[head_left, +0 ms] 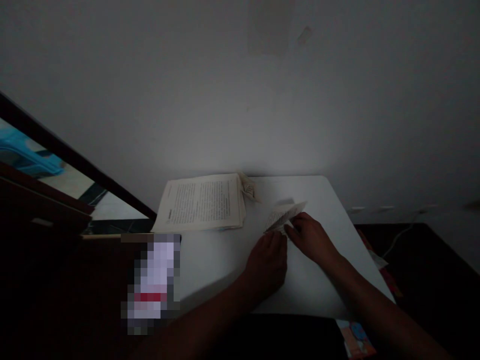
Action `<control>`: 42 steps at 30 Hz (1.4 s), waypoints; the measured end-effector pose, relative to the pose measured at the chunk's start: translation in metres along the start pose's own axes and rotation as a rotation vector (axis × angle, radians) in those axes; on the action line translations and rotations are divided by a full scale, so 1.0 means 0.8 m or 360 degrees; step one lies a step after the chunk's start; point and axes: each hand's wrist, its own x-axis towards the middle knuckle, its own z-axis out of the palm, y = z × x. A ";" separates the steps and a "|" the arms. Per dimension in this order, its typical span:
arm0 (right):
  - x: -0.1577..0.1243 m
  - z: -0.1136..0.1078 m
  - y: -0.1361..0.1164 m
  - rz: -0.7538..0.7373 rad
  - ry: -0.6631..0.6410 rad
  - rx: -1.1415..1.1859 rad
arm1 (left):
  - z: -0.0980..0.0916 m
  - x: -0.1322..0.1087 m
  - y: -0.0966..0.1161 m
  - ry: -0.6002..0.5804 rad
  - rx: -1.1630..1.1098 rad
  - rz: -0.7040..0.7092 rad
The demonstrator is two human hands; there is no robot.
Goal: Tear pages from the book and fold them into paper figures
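A small folded piece of printed paper (280, 216) stands partly raised over the white table (311, 192), right of centre. My left hand (267, 260) is closed at the near edge of this paper, its fingers curled down on it. From the right, my right hand (309, 235) pinches the paper's right side between thumb and fingers. Loose printed sheets or an opened book (204, 202) lie flat at the table's back left. Against their right edge rests a crumpled or folded paper piece (249, 189).
A blurred-out phone-like object (153, 280) lies at the table's left edge. Behind the table rises a pale wall (210, 90). A dark-framed mirror or opening (75, 150) stands at left, showing a blue plastic item (30, 152). Colourful packaging (358, 340) sits below the table's near edge.
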 end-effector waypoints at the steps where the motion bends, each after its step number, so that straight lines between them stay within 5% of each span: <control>1: -0.001 -0.001 -0.001 0.0024 0.0000 -0.0046 | 0.004 0.000 0.003 -0.0008 0.0026 0.0001; 8: -0.005 -0.009 -0.009 0.0185 -0.0063 -0.0316 | 0.011 -0.006 0.007 -0.0029 0.0160 -0.0055; 42: -0.002 0.005 0.001 0.0156 0.0024 -0.0329 | 0.010 -0.008 0.002 0.0075 0.0249 -0.0062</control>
